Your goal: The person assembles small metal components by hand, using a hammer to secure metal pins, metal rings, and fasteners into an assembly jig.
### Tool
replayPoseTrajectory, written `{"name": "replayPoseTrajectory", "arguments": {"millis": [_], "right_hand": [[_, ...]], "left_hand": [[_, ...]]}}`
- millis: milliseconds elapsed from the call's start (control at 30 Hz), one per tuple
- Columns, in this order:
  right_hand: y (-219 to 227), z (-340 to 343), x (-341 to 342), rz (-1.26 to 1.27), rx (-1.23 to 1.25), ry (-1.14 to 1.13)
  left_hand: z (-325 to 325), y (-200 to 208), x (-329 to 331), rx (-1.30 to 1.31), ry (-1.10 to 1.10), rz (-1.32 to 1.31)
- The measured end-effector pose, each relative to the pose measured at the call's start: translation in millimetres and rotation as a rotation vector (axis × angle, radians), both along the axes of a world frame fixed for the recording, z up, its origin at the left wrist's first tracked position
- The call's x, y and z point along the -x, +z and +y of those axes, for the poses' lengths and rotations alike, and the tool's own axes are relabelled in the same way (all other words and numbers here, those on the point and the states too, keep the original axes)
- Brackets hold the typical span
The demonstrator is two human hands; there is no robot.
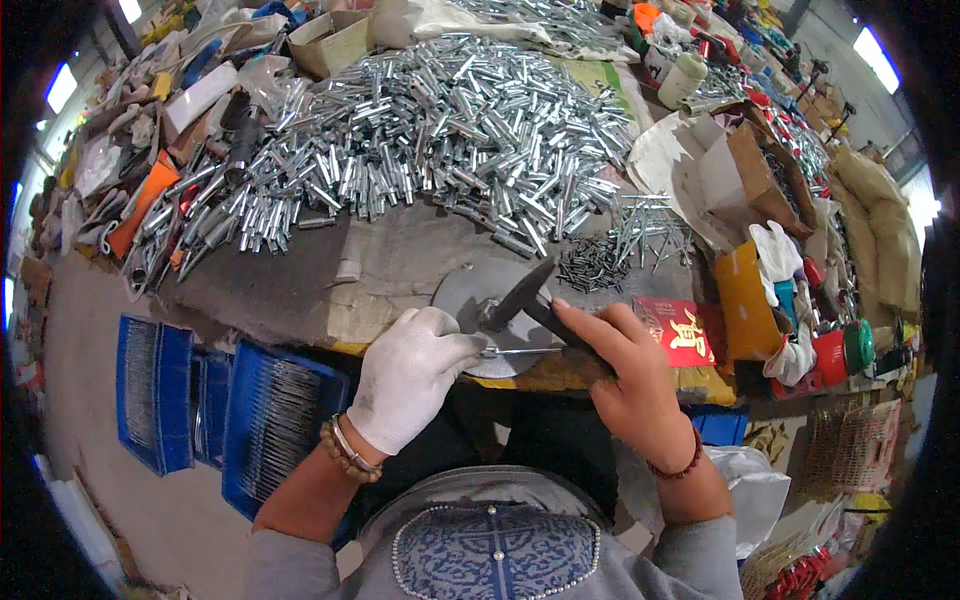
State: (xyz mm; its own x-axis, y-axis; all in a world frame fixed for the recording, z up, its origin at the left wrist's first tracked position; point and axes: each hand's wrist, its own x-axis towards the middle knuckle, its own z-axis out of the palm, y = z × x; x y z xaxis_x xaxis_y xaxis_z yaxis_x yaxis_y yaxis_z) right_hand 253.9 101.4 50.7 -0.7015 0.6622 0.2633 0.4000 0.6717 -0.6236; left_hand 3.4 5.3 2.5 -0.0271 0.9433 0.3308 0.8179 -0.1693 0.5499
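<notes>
My left hand (pixel 412 375), in a white glove, pinches a thin shiny metal rod (pixel 522 351) near the front edge of a round grey metal disc (pixel 457 290). The rod points right, across the disc toward my right hand. Bare and closed, my right hand (pixel 640 372) grips a hammer (pixel 522 296) by its dark handle. The dark hammer head is over the disc, slanting up to the right; whether it touches anything there I cannot tell. Just beyond the disc lies a small heap of dark screws (pixel 592 265), with thin silver pins (pixel 648 230) beside it.
A large heap of silver metal tubes (pixel 430 130) covers the bench's far side. Blue crates (pixel 275 430) of metal rods stand below at left. To the right are a red printed packet (pixel 680 332), a yellow box (pixel 748 300), white gloves (pixel 778 252) and an open cardboard box (pixel 745 170).
</notes>
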Motion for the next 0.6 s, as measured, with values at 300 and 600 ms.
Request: {"name": "replayPoseTrajectory", "arguments": {"millis": [300, 600], "right_hand": [[-3.1, -28.7, -4.7, -0.005, -0.339, -0.022], [-4.4, -32.4, 0.1, 0.036, -0.369, -0.035]], "left_hand": [[-0.3, -3.6, 3.6, -0.008, -0.034, -0.037], [-1.2, -5.6, 3.2, -0.024, -0.039, -0.037]]}}
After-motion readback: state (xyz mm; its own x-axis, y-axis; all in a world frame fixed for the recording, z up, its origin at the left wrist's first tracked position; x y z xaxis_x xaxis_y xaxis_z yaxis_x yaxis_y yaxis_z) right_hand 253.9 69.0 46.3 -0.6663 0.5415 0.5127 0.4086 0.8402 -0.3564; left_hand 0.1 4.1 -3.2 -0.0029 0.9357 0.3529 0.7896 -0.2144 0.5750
